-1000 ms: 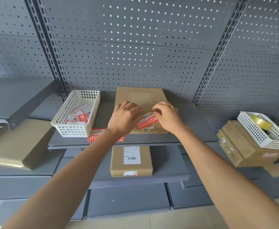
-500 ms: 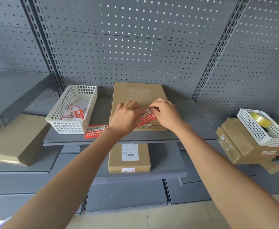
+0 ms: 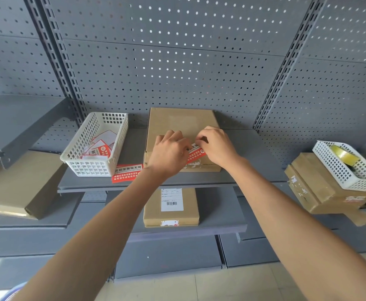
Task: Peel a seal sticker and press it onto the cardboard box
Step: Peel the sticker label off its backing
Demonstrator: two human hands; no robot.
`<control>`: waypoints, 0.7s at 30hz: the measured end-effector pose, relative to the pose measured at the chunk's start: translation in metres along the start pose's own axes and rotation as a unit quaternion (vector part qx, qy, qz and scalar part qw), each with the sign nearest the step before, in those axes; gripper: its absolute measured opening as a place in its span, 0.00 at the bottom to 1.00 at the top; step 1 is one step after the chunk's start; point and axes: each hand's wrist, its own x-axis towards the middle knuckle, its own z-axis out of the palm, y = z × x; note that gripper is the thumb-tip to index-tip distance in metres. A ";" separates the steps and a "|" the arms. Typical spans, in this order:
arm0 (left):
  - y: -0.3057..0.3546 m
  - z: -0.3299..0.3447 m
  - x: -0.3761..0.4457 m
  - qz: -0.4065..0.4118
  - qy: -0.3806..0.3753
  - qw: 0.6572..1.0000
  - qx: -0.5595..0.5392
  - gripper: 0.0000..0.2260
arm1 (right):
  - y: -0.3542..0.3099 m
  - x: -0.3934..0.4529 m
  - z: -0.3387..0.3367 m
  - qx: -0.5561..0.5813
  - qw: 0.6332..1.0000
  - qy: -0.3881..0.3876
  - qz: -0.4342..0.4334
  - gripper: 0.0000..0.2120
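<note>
A flat cardboard box (image 3: 181,120) lies on the grey middle shelf (image 3: 253,153). Both hands rest on its near part. A red and white seal sticker (image 3: 194,152) shows between my left hand (image 3: 169,153) and my right hand (image 3: 215,146), at the box's front edge. My right fingertips pinch the sticker's upper end. My left hand lies curled over its left part, hiding whether it grips it. How much of the sticker is stuck down is hidden by the hands.
A white basket (image 3: 95,146) holding more stickers stands left of the box, with a loose red sticker (image 3: 126,173) beside it. A labelled box (image 3: 171,206) sits on the lower shelf. At right, a basket with a tape roll (image 3: 343,155) rests on stacked boxes (image 3: 316,192). Another box (image 3: 17,183) lies left.
My right fingers have curled in and pinched the sticker's upper end. Both hands stay on the box front. The view has tilted slightly.
</note>
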 end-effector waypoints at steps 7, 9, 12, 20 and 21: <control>0.012 -0.004 0.017 -0.113 -0.047 0.991 -0.057 0.07 | 0.002 0.000 0.006 -0.040 0.999 -0.005 -0.002 0.06; 0.013 -0.005 0.023 -0.139 -0.051 0.986 -0.080 0.07 | 0.002 0.000 0.007 -0.039 0.999 -0.004 0.001 0.06; 0.015 -0.005 0.029 -0.162 -0.071 0.981 -0.082 0.06 | 0.003 -0.001 0.008 -0.037 0.999 -0.006 -0.002 0.06; 0.015 -0.006 0.041 -0.172 -0.123 0.975 -0.066 0.05 | 0.001 -0.002 0.004 -0.040 0.999 -0.011 -0.004 0.08; 0.015 -0.006 0.042 -0.172 -0.125 0.975 -0.065 0.05 | 0.001 -0.002 0.003 -0.039 0.999 -0.012 -0.005 0.08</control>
